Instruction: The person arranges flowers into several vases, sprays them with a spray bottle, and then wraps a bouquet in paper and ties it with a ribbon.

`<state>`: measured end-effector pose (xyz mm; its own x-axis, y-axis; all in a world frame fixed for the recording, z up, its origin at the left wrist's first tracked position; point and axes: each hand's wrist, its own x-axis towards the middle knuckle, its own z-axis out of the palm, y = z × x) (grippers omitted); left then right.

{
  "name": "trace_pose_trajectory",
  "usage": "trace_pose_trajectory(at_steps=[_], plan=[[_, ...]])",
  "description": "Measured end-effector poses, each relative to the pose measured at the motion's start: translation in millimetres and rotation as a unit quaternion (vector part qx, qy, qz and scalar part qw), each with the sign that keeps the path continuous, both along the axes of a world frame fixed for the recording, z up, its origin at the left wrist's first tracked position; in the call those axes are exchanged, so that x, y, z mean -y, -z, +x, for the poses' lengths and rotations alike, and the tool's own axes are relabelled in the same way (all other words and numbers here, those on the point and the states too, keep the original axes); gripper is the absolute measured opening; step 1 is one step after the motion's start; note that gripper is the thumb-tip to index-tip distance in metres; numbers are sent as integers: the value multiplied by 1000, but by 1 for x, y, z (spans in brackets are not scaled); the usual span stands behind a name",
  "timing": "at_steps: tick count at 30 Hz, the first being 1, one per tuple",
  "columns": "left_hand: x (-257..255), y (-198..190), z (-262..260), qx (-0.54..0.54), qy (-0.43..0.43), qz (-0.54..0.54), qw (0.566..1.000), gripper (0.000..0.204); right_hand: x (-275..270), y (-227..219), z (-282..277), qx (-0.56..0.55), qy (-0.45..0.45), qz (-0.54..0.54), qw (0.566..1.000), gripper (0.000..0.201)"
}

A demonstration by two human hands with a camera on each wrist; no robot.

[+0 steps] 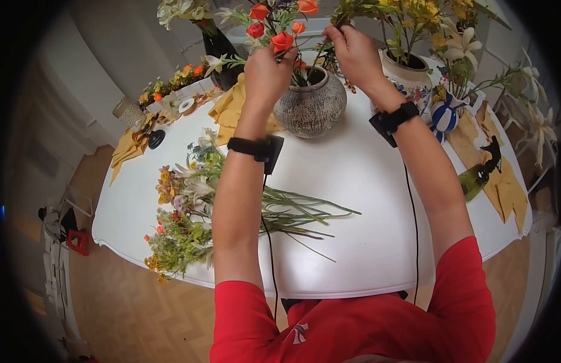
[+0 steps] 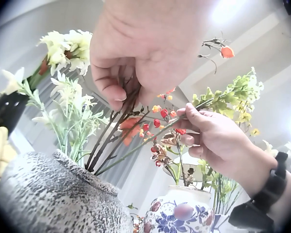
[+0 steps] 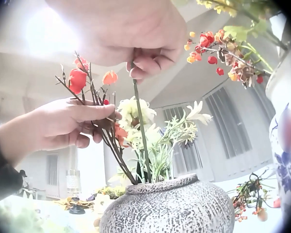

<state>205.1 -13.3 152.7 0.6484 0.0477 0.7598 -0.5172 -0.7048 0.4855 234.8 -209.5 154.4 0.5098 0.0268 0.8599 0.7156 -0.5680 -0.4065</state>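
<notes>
A rough grey-and-white round vase [image 1: 311, 112] stands at the far side of the table with white flowers and leafy sprigs [image 3: 160, 145] in it. My left hand [image 1: 268, 77] grips several dark brown branches [image 3: 117, 156] bearing orange-red flowers [image 1: 282, 42]; their lower ends go into the vase mouth. My right hand [image 1: 357, 59], to the right and above the vase, pinches a green stem [image 3: 141, 127] between thumb and fingers. That stem slants down into the same mouth, and its leafy green top [image 2: 233, 94] extends past the right hand in the left wrist view.
Cut flowers [image 1: 190, 206] with long green stems lie on the white table [image 1: 365, 199]. At right are a painted vase [image 2: 179, 213], a blue-and-white striped vase [image 1: 445, 116] and a green bottle [image 1: 473, 183]. A dark vase [image 1: 223, 60] and mustard cloth-like pieces [image 1: 231, 109] stand at left.
</notes>
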Motion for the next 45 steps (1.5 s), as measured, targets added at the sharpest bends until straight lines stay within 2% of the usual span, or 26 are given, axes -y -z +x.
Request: trace_pose_trajectory(at_steps=[2,7,11,15,20,25,31,34,37,40,45], plan=[[-2,2,3,-2,11,-8,1000,32,-1,-1,8,-26,8,-8,1000,38],[-8,0,6,-9,6,-16,1000,34,2,-12,19,10,16,9,1000,40],[-10,-11,-4,-68,5,-9,998,32,4,-24,19,38,29,7,999,38],[-9,-12,-2,-68,9,-11,998,32,-4,-21,25,-8,29,-22,999,39],[-9,-7,2,-47,29,-7,998,32,-14,-5,24,-95,18,-68,993,40],[-7,2,9,-40,22,8,999,30,-17,20,22,-147,-45,-58,986,41],[-5,15,8,-91,19,33,995,28,-16,32,-1,-219,-43,-113,968,42],[-5,26,15,-40,14,24,999,30,-18,48,3,-208,10,-133,969,42],[-4,27,7,-66,-1,48,997,32,-18,59,8,-210,20,-129,969,40],[-10,42,25,-45,25,22,998,33,-18,63,12,-193,16,-137,971,37],[-11,46,18,-98,43,34,994,37,-21,68,8,-193,-13,-109,975,34]])
